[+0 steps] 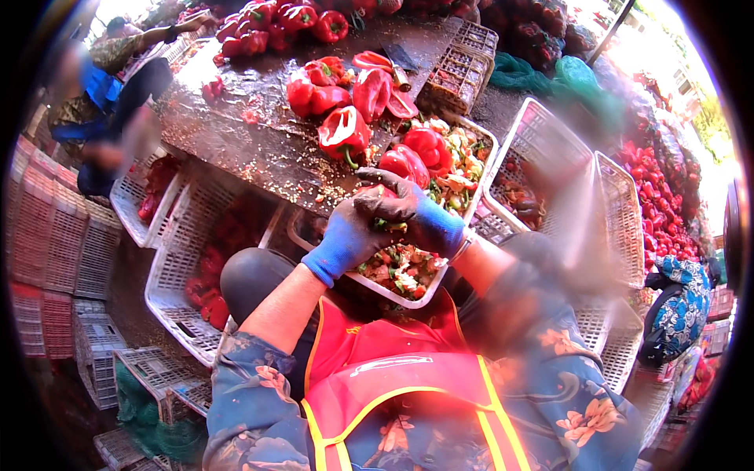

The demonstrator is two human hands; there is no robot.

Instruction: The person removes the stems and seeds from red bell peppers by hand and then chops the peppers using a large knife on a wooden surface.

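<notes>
My left hand and my right hand, both in blue gloves with dark, soiled palms, meet over a white crate at my lap. Their closed fingers wrap a red bell pepper, mostly hidden. A green stem shows below the fingers. Seedy cores and pepper scraps fill the crate. Just beyond my right hand, two whole red peppers rest on the scraps. A cut-open pepper lies at the near table edge, with halved peppers behind it.
Seeds litter the dark table, with whole peppers piled at its far side. White crates stand left and right. Green netting lies beyond the right crates. Other people are at far left and right.
</notes>
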